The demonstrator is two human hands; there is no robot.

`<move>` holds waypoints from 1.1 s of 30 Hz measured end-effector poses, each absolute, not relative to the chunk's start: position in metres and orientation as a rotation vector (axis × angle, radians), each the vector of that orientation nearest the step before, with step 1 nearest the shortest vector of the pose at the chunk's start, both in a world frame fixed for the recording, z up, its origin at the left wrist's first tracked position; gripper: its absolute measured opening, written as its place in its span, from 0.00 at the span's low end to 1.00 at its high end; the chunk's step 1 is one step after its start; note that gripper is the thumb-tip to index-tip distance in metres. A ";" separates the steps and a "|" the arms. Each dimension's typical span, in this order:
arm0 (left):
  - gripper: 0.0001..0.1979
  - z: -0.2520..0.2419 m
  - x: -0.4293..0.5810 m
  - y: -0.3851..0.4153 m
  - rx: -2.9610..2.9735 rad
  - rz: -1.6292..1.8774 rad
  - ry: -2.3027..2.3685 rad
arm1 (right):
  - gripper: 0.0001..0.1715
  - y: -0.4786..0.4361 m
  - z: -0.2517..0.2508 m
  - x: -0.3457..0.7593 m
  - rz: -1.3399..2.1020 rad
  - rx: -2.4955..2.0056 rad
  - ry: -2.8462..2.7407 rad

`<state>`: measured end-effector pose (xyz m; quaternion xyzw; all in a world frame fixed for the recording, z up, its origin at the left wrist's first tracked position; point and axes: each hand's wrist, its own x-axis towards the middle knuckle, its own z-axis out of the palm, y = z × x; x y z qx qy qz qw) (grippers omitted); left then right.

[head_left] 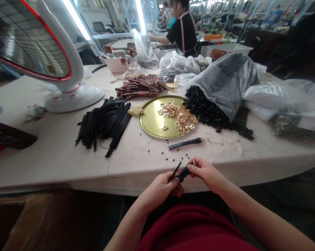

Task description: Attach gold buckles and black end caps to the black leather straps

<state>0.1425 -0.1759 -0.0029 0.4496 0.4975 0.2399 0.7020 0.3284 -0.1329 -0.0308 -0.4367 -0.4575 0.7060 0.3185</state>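
Black strap (184,173) near side of tray (152,122), fingers of left hand (164,185) and right hand (203,170) clamped on it; one buckled strap (185,143) nearer tray looks done; strips (102,120) left of tray look unused.

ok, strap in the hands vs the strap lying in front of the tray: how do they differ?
Support: the held strap is between the left hand and right hand; the lying strap rests on the table.
Visibility: hands partly cover the held strap; the lying strap shows end to end.
Shared: both black, with gold-coloured metal toward the right end.
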 end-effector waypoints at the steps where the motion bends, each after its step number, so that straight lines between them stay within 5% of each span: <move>1: 0.15 -0.003 0.144 -0.175 1.012 0.532 1.103 | 0.15 -0.134 -0.030 0.327 1.824 -1.167 -1.234; 15: 0.19 -0.006 0.138 -0.169 1.059 0.542 1.094 | 0.17 -0.133 -0.040 0.319 1.847 -1.185 -1.182; 33: 0.10 -0.028 0.147 -0.155 1.202 0.638 1.398 | 0.17 -0.121 -0.037 0.302 1.743 -1.290 -1.184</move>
